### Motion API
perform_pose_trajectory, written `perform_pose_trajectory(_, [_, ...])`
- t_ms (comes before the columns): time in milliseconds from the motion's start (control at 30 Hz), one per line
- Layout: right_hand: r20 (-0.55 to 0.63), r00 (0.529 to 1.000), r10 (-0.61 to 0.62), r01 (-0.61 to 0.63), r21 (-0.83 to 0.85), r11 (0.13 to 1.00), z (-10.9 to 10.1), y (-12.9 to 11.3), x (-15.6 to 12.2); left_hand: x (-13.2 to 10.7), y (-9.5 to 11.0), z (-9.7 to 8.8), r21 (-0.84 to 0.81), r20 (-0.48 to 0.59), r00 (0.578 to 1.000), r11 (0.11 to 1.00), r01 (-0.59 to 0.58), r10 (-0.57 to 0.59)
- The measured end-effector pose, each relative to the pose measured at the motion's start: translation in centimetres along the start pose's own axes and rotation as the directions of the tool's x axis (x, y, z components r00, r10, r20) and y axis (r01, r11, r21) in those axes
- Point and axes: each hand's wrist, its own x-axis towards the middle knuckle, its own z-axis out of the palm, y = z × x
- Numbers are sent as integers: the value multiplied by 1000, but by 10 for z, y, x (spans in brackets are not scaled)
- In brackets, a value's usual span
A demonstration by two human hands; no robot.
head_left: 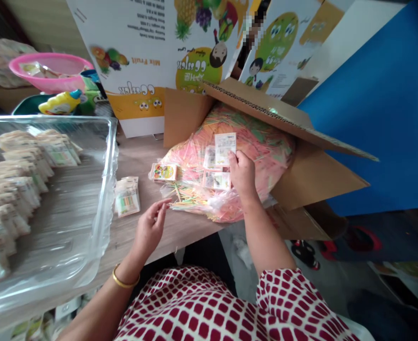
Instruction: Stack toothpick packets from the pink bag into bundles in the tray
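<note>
Right hand (242,175) grasping a small white sachet (225,147), pinched at its lower edge between thumb and fingertips. Sachet held flat-on with its printed face up. Long axis runs away from the person toward the back of the tabletop (141,156), top end tipped slightly right. It sits just above the right hand's fingers, over the plastic bag (265,147) of coloured sticks that spills out of the tipped cardboard box (301,175).

Left hand (151,228) low and nearer the body, well apart from the sachet, down and to its left. Fingers drawn together, thumb against forefinger, tips pointing right toward the loose sticks (185,203) on the tabletop edge. Cannot tell if anything is pinched in it. Gold bangle (123,282) on that wrist.

More sachets lie on the bag just beside the right hand. Filled packet (127,198) flat on the tabletop, just above the left hand. Colourful packet (164,171) lies between it and the bag.

Clear tray (70,203) on the left, rows of packets (20,175) stacked in it. Pink basin (50,71) and yellow bottle (61,102) behind the tray, printed cartons (141,42) standing at the back
</note>
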Motion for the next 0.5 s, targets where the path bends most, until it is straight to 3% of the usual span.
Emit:
perform_pose_trajectory(67, [141,988,-69,35,230,972,12,-19,-27,1,5,2,-317,51,981,929,193,-186])
perform_pose_trajectory(133, [338,925,-174,47,353,935,30,-40,-57,2,4,9,-515,135,952,801,303,-274])
perform_pose_trajectory(200, [505,811,-295,97,381,919,46,-55,-81,3,-2,12,-555,164,934,753,353,-317])
perform_pose_trajectory(267, [597,730,-332,139,346,928,55,-60,-91,2,-11,10,-457,121,942,825,333,-313])
perform_pose_trajectory(300, [611,727,-315,155,301,941,57,-58,-92,0,-14,7,-357,91,961,892,278,-262])
perform_pose_trajectory(367, [602,753,-265,195,181,964,57,-51,-88,-4,-17,-1,-65,94,994,996,60,-53])
perform_pose_trajectory(433, [606,747,-274,297,65,953,55,-44,-84,-9,-17,-6,232,215,962,948,-217,168])
perform_pose_trajectory(500, [658,681,-322,436,-11,900,54,-41,-85,-13,-17,-3,419,354,898,814,-402,261])
